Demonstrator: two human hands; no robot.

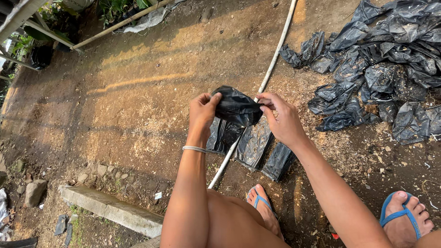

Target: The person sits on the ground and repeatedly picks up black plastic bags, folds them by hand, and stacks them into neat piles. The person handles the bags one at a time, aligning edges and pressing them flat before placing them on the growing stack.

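I had both hands, left hand [202, 110] and right hand [281, 117], pinched on a black plastic bag [236, 106], seemingly spreading its mouth; next needed wider pull.

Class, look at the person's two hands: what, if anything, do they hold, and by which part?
Both hands hold one black plastic bag: the left hand pinches its left edge, the right hand its right edge.

black bag pile [390, 69] cut off right, pipe [275, 55] partly hidden
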